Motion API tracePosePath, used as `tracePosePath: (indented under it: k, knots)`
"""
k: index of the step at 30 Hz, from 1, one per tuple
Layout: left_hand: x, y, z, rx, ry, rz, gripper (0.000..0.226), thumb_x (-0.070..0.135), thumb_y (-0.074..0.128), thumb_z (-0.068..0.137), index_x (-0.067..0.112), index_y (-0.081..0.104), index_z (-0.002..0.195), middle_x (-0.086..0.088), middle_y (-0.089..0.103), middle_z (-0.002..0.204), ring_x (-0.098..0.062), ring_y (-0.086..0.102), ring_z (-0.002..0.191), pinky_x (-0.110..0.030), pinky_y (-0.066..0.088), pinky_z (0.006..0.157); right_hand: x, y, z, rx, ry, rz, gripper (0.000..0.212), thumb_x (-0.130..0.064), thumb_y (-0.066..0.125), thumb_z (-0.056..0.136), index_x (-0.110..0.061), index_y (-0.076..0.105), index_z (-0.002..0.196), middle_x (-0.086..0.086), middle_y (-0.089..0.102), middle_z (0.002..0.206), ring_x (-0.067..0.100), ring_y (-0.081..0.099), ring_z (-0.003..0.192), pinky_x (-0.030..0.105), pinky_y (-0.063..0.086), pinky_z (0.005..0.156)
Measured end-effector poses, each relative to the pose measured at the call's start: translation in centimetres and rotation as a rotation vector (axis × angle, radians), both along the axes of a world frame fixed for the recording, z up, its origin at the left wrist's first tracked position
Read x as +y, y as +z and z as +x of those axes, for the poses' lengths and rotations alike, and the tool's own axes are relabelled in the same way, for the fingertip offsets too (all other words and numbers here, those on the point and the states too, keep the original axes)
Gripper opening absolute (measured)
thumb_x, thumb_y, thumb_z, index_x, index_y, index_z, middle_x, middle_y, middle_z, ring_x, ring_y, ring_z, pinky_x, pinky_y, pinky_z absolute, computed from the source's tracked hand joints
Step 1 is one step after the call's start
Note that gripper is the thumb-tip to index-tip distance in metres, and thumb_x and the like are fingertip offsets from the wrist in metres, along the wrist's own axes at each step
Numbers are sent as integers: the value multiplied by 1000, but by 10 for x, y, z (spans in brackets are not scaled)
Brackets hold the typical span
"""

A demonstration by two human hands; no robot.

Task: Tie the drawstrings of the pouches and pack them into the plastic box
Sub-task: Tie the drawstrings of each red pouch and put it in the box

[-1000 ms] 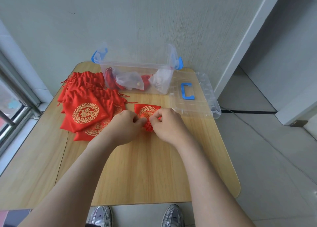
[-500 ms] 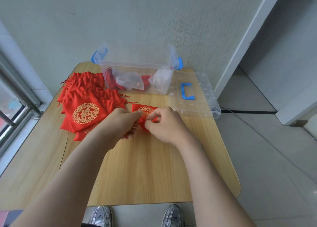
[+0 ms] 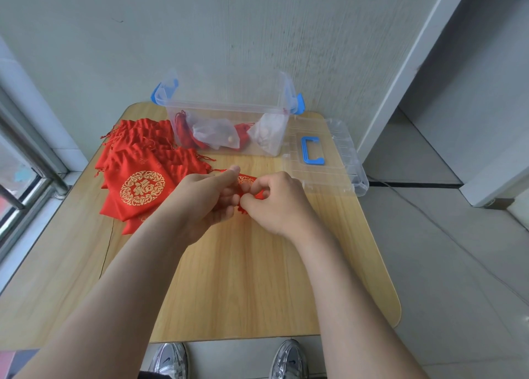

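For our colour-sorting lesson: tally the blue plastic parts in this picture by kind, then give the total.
Latches on the box: 2
Handle on the lid: 1
Total: 3

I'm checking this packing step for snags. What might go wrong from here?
1. The left hand and right hand pinch the small red pouch, which the fingers mostly hide; a cord might slip and leave the knot loose.
2. The clear lid lies at the right edge of the table; a nudge might knock it off.
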State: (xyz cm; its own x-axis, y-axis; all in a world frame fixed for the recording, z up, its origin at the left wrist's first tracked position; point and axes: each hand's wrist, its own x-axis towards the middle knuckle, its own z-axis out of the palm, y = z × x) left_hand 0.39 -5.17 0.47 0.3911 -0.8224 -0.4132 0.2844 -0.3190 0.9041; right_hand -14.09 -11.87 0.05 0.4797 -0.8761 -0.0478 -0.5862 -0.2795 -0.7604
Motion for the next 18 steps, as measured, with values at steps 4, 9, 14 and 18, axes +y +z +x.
tracePosePath:
  k: [4, 9, 14, 18]
  knots:
    - [-2, 2, 0, 113, -29, 14, 30, 32, 59, 108, 4, 70, 106, 0, 65, 75, -7, 50, 53, -20, 45, 48, -2, 1, 1, 19, 31, 45, 26, -26, 60, 98, -22, 75, 77, -3, 71, 77, 9, 63, 66, 17, 43, 50]
    - [-1, 1, -3, 43, -58, 26, 26, 29, 55, 110, 12, 63, 92, -3, 60, 78, -11, 39, 54, -24, 39, 47, -3, -1, 2, 11, 22, 80, 28, -24, 50, 102, -22, 77, 95, 2, 72, 88, 19, 67, 73, 19, 45, 50]
    - [0, -5, -2, -151, -155, 48, 34, 28, 52, 112, 0, 71, 112, -2, 63, 82, -13, 44, 58, -29, 44, 55, -2, 2, 2, -128, 59, 130, 16, -35, 63, 102, -27, 76, 95, -6, 78, 84, 6, 69, 73, 17, 47, 59]
    - [-1, -8, -2, -296, -165, 30, 38, 34, 54, 110, 1, 72, 103, -3, 65, 82, -11, 44, 54, -32, 45, 57, -3, 0, 3, -148, 36, 119, 9, -30, 73, 97, -25, 76, 91, 0, 78, 81, 10, 72, 73, 23, 50, 63]
